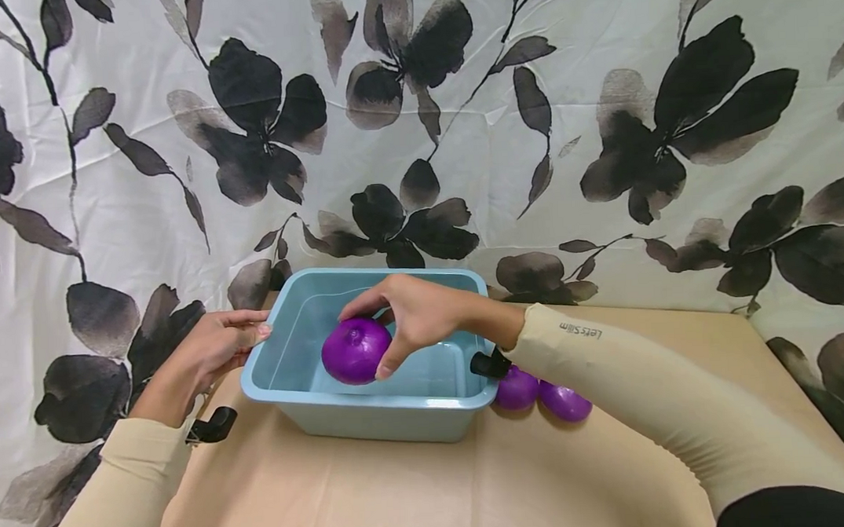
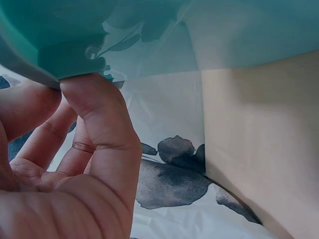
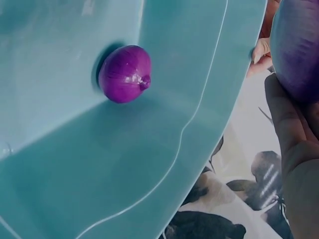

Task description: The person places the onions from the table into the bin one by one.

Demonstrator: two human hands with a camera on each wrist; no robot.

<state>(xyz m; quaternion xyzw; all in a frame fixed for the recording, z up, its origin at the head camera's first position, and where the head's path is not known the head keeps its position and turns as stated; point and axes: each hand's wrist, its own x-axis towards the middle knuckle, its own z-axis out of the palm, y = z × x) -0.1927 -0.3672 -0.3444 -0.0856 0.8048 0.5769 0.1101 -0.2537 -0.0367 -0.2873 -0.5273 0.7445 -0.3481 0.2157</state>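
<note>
Head view: blue basin (image 1: 379, 424) is sitting near the far edge of the bench (image 1: 404, 492), patterned cloth (image 1: 501, 134) hanging behind it. Far edge is running off toward 2 o'clock, left edge slanting down toward 7. Beige surface is stretching from basin toward 6 and out past 4. Inside, floor is showing either side of the right hand (image 1: 424, 314). That hand is reaching in over the 3 o'clock rim, spread about onion width, thumb and fingers grasping the held onion (image 1: 355, 351), purple, over the basin middle. Left hand (image 1: 220, 343) is pinching the rim at 9. Inner loose onion (image 1: 517, 388) and outer loose onion (image 1: 565, 402) are lying on the bench off the basin's 4 o'clock corner, side by side.

Left wrist view: thumb and index are nearly closing, only the thin rim between them, at 10 o'clock. Basin is spanning the bench edge across the top, cloth showing below.

Right wrist view: floor onion (image 3: 124, 74) is lying inside the basin, at 11, by the foot of the wall. Held onion is showing at 2, fingers supporting it from below; left fingertips are appearing behind at the rim.
</note>
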